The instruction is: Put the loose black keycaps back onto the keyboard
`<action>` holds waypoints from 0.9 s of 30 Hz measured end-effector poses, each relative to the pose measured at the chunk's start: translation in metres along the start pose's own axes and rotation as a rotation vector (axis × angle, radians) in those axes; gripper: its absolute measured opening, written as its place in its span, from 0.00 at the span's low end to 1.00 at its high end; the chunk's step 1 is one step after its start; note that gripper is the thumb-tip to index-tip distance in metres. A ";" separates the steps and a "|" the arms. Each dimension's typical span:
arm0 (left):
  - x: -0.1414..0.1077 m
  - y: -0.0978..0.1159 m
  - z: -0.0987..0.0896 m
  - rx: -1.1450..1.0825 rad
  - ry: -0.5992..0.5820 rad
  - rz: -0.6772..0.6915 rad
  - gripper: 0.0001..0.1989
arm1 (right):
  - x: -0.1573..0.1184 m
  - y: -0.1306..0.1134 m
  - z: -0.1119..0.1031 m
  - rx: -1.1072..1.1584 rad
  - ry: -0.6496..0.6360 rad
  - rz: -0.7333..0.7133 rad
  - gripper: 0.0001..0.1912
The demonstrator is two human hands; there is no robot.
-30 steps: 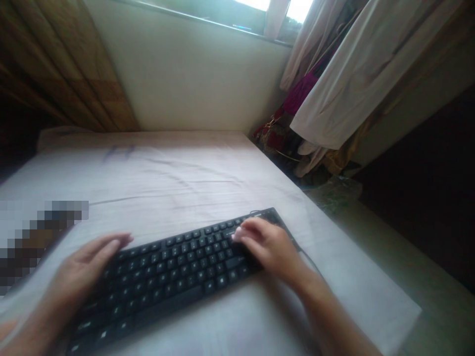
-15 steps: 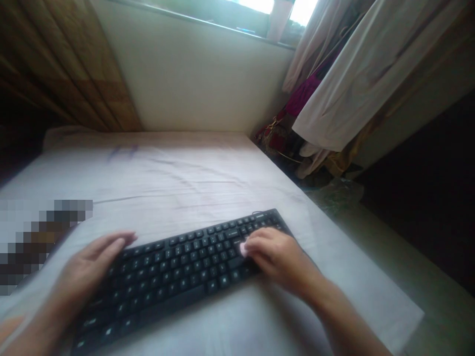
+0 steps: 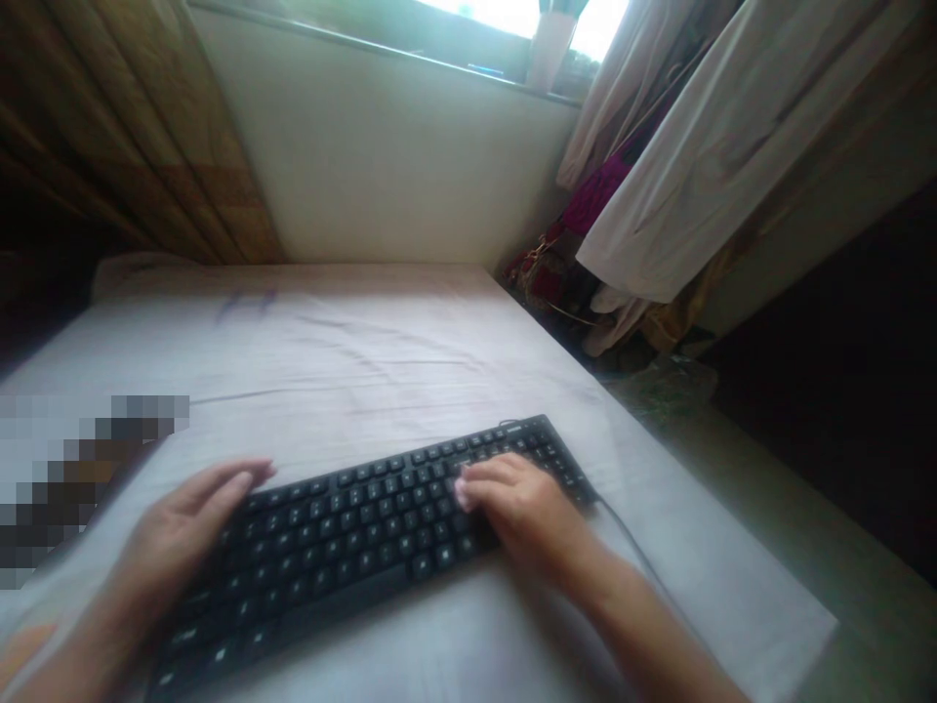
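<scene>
A black keyboard point(image 3: 344, 532) lies slanted across the pale sheet, its right end farther from me. At its far left corner is my left hand point(image 3: 186, 508), thumb along the edge and fingers reaching just past it, holding that end. Over the keys right of the middle, my right hand point(image 3: 516, 498) is closed in a pinch. A small pale pink wad point(image 3: 461, 491), perhaps cloth or tissue, shows at its fingertips against the keys. Most of the wad is hidden by the fingers.
The keyboard's cable point(image 3: 636, 542) runs from its right end toward me. A white sheet point(image 3: 381, 342) covers the flat surface, whose right edge drops to the floor. Hanging clothes point(image 3: 659, 195) are at the right, a brown curtain point(image 3: 212, 186) at the left. A blurred-out patch lies at far left.
My right hand has slid a little left along the keys with the pale wad, uncovering more of the right-end keys and the cable. My left hand stays at the keyboard's corner.
</scene>
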State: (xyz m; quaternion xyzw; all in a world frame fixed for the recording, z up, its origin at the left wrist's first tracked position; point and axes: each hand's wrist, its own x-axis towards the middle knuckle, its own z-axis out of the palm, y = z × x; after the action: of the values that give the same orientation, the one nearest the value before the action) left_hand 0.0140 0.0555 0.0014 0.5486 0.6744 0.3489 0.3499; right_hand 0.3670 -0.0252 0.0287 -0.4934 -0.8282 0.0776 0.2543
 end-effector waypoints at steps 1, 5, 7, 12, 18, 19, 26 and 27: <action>0.000 0.001 0.000 0.006 0.000 0.003 0.31 | -0.004 0.003 -0.004 -0.006 -0.005 0.013 0.13; -0.001 0.002 0.001 0.026 -0.011 0.028 0.30 | -0.020 0.017 -0.017 -0.059 -0.003 0.086 0.13; -0.001 0.002 0.001 0.021 -0.005 0.031 0.30 | -0.023 0.022 -0.024 -0.086 0.013 0.131 0.13; -0.002 0.005 0.000 0.006 -0.012 -0.009 0.30 | -0.008 0.026 -0.027 -0.089 0.112 0.133 0.13; 0.000 -0.001 -0.001 0.011 -0.025 0.028 0.30 | 0.009 0.030 -0.008 -0.085 0.058 0.148 0.14; 0.000 -0.003 -0.001 0.008 -0.022 0.027 0.30 | 0.006 0.031 -0.006 -0.080 0.049 0.144 0.14; 0.004 -0.005 0.001 -0.013 -0.018 0.010 0.33 | -0.024 0.031 -0.013 -0.033 0.011 0.140 0.14; 0.004 -0.005 0.001 -0.017 -0.016 0.004 0.33 | -0.023 0.028 -0.016 -0.041 -0.014 0.156 0.14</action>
State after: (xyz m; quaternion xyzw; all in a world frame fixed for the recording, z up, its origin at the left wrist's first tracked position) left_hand 0.0117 0.0588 -0.0040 0.5498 0.6675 0.3509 0.3592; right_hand 0.4050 -0.0328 0.0237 -0.5611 -0.7903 0.0835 0.2315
